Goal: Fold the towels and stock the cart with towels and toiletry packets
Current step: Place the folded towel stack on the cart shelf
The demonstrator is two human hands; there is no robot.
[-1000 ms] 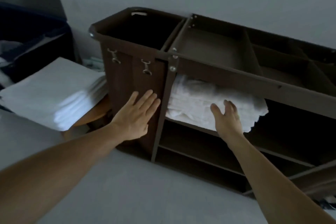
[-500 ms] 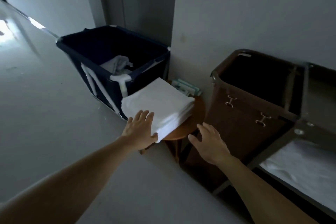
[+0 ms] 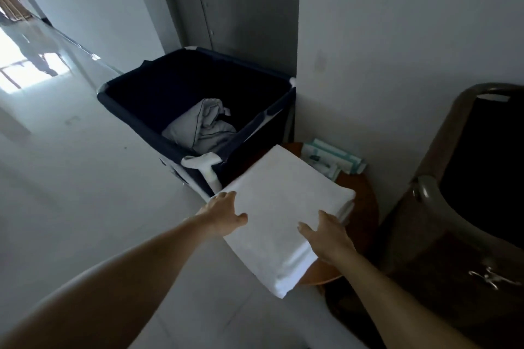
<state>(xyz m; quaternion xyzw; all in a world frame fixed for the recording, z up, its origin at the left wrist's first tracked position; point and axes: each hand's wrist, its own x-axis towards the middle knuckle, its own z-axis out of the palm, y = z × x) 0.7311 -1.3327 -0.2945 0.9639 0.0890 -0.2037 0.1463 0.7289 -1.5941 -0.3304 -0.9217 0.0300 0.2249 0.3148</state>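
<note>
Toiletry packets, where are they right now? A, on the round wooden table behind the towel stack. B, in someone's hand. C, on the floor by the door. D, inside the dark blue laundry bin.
A: the toiletry packets lie on the round wooden table, just behind the stack of folded white towels.

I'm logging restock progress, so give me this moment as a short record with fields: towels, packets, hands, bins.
towels: folded white towel stack on round wooden table
left hand: at the stack's left edge, thumb on top
right hand: at the stack's near right edge
toiletry packets: on the table behind the stack
laundry bin: navy, crumpled linen inside
cart: brown, right of the table
</note>
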